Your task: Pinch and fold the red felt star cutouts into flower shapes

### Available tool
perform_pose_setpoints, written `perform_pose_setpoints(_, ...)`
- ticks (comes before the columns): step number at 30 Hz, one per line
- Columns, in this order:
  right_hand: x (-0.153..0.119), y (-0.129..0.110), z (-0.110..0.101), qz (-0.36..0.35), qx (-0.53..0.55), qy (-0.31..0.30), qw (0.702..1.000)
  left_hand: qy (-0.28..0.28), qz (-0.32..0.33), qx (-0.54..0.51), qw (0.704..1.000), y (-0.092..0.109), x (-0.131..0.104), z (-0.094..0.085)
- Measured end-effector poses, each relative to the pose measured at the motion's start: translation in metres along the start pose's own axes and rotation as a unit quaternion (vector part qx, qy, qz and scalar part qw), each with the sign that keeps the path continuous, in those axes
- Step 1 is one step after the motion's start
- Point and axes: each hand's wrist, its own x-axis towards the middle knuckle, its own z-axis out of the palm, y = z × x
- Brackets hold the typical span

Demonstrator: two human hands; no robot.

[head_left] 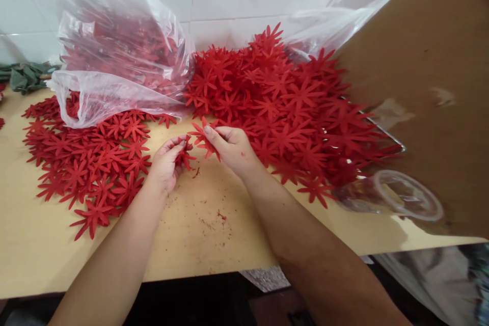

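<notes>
My left hand (168, 162) pinches a small bunch of red flower pieces (185, 157) between thumb and fingers. Close beside it on the right, my right hand (231, 147) grips a red star-shaped flower piece (201, 137), its thumb lying on top. Both hands are just above the table (183, 249). A spread of red flower pieces (87, 163) lies left of my left hand. Behind and right of my right hand rises a larger heap of similar red pieces (282, 102).
A clear plastic bag (118, 35) of red pieces stands at the back left. Green leaves (28, 76) lie at the far left. A clear plastic cup (382, 196) rests on its side at right, near a large brown board (431, 76). Red scraps (221, 216) dot the table front.
</notes>
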Motion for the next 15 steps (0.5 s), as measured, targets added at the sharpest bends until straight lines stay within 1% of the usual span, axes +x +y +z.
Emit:
perform_pose_setpoints(2, -0.001, -0.001, 0.003, 0.003, 0.005, -0.03, 1.0, -0.017, 0.019, -0.008, 1.0, -0.001, -0.001, 0.0)
perform_pose_setpoints(5, -0.003, 0.0, 0.006, 0.009, 0.024, -0.091, 0.996, -0.053, 0.033, 0.009, 0.998, -0.002, -0.003, 0.001)
perform_pose_setpoints(7, -0.004, 0.0, 0.008, 0.016, 0.037, -0.127, 0.991, -0.057, 0.034, 0.013, 0.998, -0.002, -0.003, 0.001)
perform_pose_setpoints(9, -0.004, -0.001, 0.01, 0.017, 0.043, -0.146, 0.988, -0.048, 0.038, 0.004, 0.998, -0.002, -0.003, 0.001)
perform_pose_setpoints(12, -0.004, -0.002, 0.006, 0.011, 0.037, -0.146, 0.989, -0.018, 0.035, -0.023, 0.999, 0.002, -0.001, -0.001)
perform_pose_setpoints(13, -0.004, -0.001, 0.003, 0.009, 0.029, -0.131, 0.991, -0.002, 0.029, -0.034, 0.999, 0.004, 0.0, -0.001)
perform_pose_setpoints(15, -0.001, 0.0, -0.004, 0.005, 0.006, -0.073, 0.997, 0.034, 0.017, -0.064, 0.997, 0.008, 0.002, -0.004)
